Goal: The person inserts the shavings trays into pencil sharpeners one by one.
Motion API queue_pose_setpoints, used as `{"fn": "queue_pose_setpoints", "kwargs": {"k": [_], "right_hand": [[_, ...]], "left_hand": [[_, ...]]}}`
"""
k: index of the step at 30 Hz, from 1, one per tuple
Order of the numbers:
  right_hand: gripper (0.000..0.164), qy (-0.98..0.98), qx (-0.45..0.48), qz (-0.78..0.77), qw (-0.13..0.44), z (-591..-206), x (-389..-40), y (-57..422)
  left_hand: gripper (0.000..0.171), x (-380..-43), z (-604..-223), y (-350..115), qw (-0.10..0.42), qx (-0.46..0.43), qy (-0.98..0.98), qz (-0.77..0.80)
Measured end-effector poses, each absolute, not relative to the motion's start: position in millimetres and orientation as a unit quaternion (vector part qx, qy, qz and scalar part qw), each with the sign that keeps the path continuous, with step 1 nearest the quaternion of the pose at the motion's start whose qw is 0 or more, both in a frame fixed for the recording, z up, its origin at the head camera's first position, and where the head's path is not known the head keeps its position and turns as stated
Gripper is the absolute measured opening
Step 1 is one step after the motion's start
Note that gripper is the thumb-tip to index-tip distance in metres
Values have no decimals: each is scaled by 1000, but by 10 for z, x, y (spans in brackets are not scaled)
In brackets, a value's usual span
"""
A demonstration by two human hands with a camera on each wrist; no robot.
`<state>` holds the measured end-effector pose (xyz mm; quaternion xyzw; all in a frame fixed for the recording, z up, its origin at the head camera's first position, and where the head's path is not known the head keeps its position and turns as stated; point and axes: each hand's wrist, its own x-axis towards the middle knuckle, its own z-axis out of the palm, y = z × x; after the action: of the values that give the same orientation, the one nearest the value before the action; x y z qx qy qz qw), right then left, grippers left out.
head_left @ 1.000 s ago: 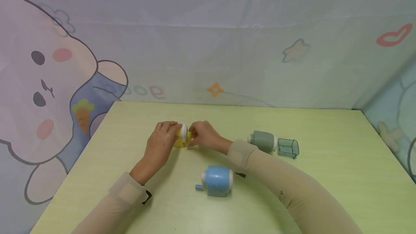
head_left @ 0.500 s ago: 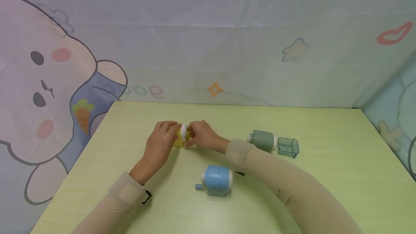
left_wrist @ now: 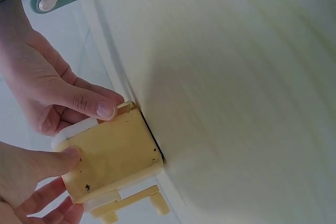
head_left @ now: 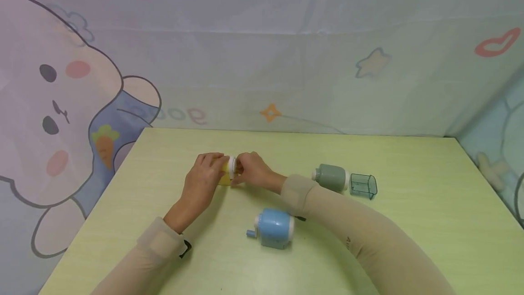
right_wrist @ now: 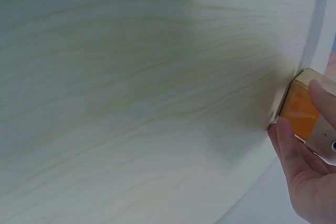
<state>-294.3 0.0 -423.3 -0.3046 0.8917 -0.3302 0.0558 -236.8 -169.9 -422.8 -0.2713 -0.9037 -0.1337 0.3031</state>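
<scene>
A yellow hand-crank pencil sharpener (head_left: 224, 179) with a white ring sits toward the back left of the table. My left hand (head_left: 201, 179) grips its body from the left, thumb along one side in the left wrist view. On the sharpener's right end my right hand (head_left: 256, 170) holds the small clear yellow shavings drawer (right_wrist: 300, 111) with thumb and fingers. Most of the drawer lies inside the body, its edge showing beside the right thumb in the left wrist view. The yellow crank (left_wrist: 131, 201) sticks out at the opposite end.
A blue pencil sharpener (head_left: 274, 227) stands nearer the front, crank to the left. Farther right lies a green sharpener (head_left: 331, 177) with its clear green drawer (head_left: 363, 185) beside it. A printed cloth (head_left: 262, 58) hangs behind the table (head_left: 409, 240).
My right hand has shifted slightly left, toward the yellow sharpener, and the drawer has slid into its body. My left hand keeps its hold in place.
</scene>
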Motion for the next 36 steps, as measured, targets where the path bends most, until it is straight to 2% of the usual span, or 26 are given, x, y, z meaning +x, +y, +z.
{"fn": "queue_pose_setpoints", "kwargs": {"k": [11, 17, 25, 36], "right_hand": [[39, 892, -308, -326, 52, -4223, -2921, 64], [40, 890, -307, -325, 83, -4187, -2921, 122], [61, 894, -283, -333, 102, -4012, -2941, 267], [57, 882, -277, -363, 116, -3820, -2914, 466]], "left_hand": [[41, -2366, -4206, -1637, 301, -273, -904, -135], [42, -2377, -4199, -1629, 309, -277, -902, -122], [42, -2372, -4156, -1677, 283, -275, -911, -122], [47, -2384, -4157, -1682, 291, -274, -909, -114]]}}
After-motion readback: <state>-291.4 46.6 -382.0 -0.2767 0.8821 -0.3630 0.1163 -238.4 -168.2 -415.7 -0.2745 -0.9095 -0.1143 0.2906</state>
